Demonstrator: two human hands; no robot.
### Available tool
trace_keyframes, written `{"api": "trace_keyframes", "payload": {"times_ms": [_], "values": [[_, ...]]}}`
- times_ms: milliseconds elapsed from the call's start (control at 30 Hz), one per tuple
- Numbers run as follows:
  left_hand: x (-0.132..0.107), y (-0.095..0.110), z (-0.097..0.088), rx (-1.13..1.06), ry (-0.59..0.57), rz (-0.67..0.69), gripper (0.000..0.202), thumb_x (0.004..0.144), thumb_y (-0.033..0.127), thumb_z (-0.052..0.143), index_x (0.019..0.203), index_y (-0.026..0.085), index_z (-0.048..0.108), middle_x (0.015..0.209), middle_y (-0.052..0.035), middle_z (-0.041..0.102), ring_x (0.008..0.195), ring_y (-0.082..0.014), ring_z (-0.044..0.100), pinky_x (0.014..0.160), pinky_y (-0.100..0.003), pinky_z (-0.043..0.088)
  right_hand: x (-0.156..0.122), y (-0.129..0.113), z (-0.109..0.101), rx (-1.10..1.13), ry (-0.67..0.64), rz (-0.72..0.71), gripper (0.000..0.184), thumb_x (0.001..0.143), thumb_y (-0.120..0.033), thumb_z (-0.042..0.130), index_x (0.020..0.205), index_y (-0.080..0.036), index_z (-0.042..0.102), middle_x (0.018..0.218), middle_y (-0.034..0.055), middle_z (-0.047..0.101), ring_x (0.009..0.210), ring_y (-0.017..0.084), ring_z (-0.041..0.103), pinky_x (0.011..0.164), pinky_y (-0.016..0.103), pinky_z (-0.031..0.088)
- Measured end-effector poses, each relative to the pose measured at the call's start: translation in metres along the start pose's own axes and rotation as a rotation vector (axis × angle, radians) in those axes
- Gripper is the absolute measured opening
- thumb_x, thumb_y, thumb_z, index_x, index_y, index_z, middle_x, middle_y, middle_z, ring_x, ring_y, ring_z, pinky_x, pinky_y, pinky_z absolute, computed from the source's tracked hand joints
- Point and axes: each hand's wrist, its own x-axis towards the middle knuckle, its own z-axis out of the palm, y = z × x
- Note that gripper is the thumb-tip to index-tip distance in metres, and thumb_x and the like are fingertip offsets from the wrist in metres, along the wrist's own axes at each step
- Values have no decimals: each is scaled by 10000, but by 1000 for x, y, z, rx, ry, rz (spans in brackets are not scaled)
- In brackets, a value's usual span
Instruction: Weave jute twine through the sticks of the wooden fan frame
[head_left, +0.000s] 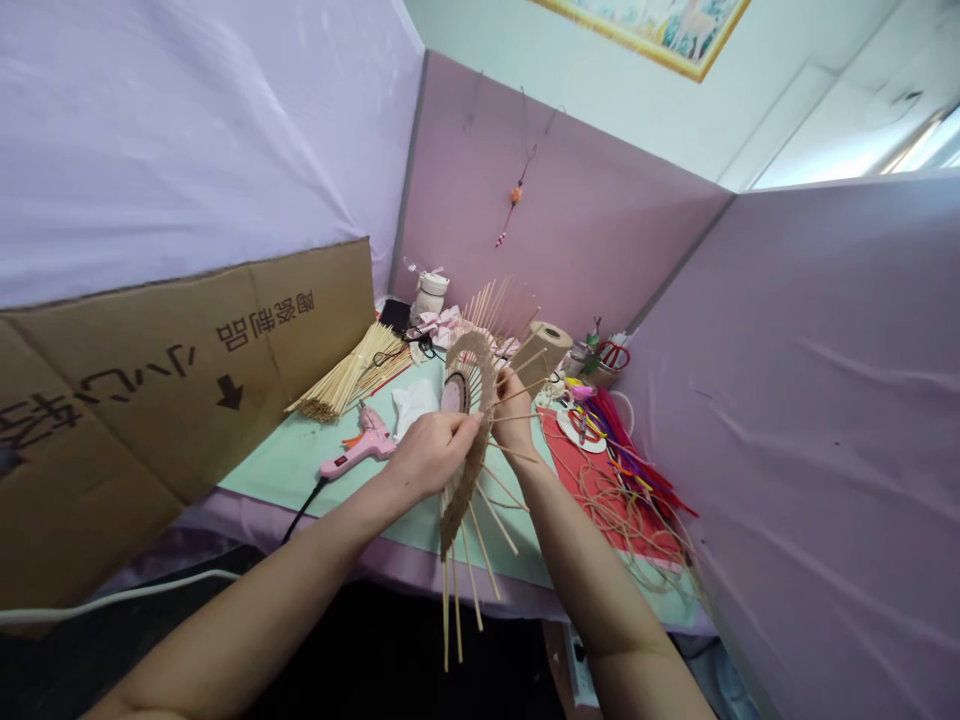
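The woven ring (472, 465) is held up on edge above the front part of the table (281, 462), between both hands; thin sticks (484, 552) fan out from its rim, and a pale disc (453, 393) shows at its middle; the left hand (439, 452) grasps the near face of the band, thumb on top; the right hand (513, 408) is bent among the sticks on the far side, though whether it pinches a strand or a stick I cannot tell; the step looks like working cord around the sticks; the next move seems to call for a steady left hold and careful right fingers, the sticks kept evenly spread; beyond lie a glue gun (356, 456) and a stick bundle (351, 375) to the left, a brown roll (540, 355) behind, and loose cord (622, 510) over a red sheet (553, 432) to the right.
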Motion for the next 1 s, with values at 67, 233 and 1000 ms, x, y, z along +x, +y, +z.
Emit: {"api": "trace_keyframes", "payload": {"times_ms": [67,233,1000], "values": [[1,-4,-1,-6,39,-6,451,943,468,324,615,190,462,618,-10,539,635,-163,504,604,-278,298,0,-2,2,16,36,16,149,794,-340,484,823,-202,533,739,3,597,657,145,494,646,260,402],[9,-15,-5,-213,40,-55,448,878,456,502,1231,186,449,721,10,651,699,-179,605,657,-269,398,1,-4,8,67,1,39,141,756,-307,487,819,-193,541,733,2,595,657,143,497,662,268,413],[27,-12,-18,-66,5,-93,435,882,508,409,752,196,682,754,-38,701,719,-190,601,662,-274,411,10,-15,0,62,-63,34,103,733,-295,483,715,-198,513,658,-9,549,626,136,459,622,252,394]]}}
